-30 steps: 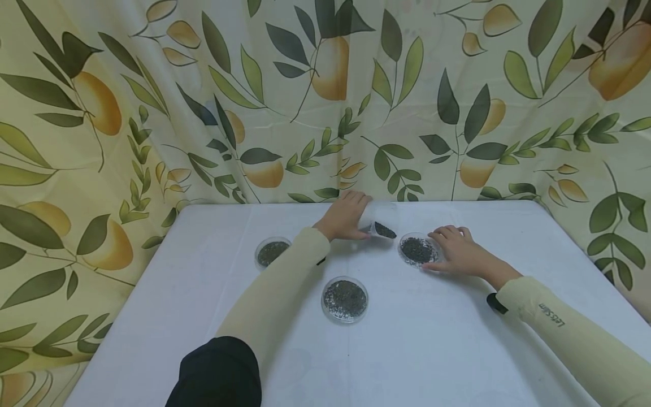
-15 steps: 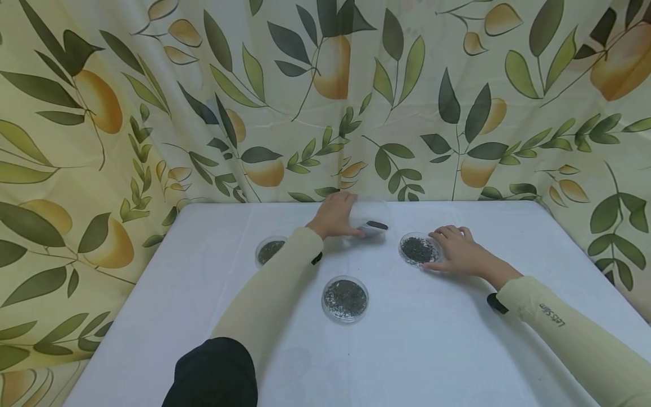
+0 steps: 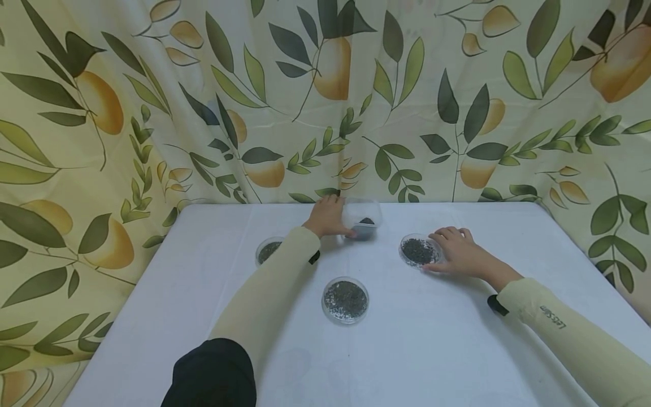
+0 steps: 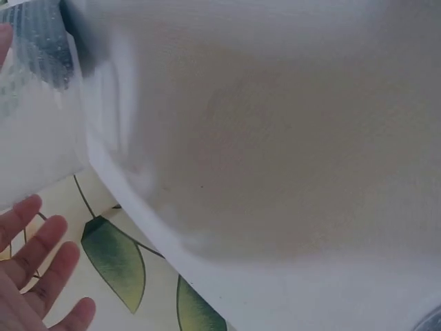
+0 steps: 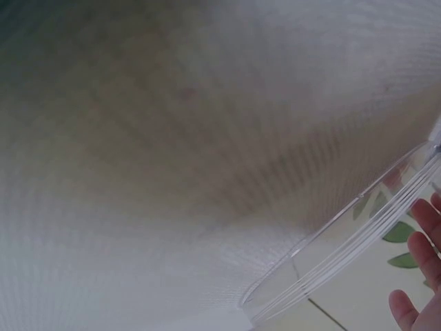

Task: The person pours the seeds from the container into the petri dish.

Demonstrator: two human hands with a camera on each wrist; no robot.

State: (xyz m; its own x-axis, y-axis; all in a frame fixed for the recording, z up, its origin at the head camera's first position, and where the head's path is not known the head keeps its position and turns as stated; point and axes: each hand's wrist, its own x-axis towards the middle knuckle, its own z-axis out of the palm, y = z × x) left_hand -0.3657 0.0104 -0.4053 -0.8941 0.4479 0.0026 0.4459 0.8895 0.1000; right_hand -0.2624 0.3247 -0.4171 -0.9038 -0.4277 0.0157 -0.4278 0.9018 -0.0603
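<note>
My left hand point(image 3: 326, 217) grips a clear plastic box point(image 3: 369, 210) by its left side near the table's far edge. Dark granules lie in the bottom of the box; the left wrist view shows its see-through wall point(image 4: 38, 138) at the upper left, with several fingertips just below. To the right, my right hand point(image 3: 460, 251) holds the right side of a clear petri dish point(image 3: 400, 252) filled with dark granules, thumb in front and fingers behind. In the right wrist view the rim of that dish point(image 5: 331, 234) appears edge-on beside the fingers point(image 5: 426, 258).
A second petri dish point(image 3: 344, 321) of dark granules stands at the middle of the white table point(image 3: 407, 350). Another dish point(image 3: 257, 252) is partly hidden behind the left sleeve point(image 3: 264, 288). A leaf-patterned curtain point(image 3: 396, 118) hangs behind the table.
My left hand has moved left with the box, which has turned from tilted toward the right dish to about upright, its granules settling to the bottom. My right hand has stayed at its dish.
</note>
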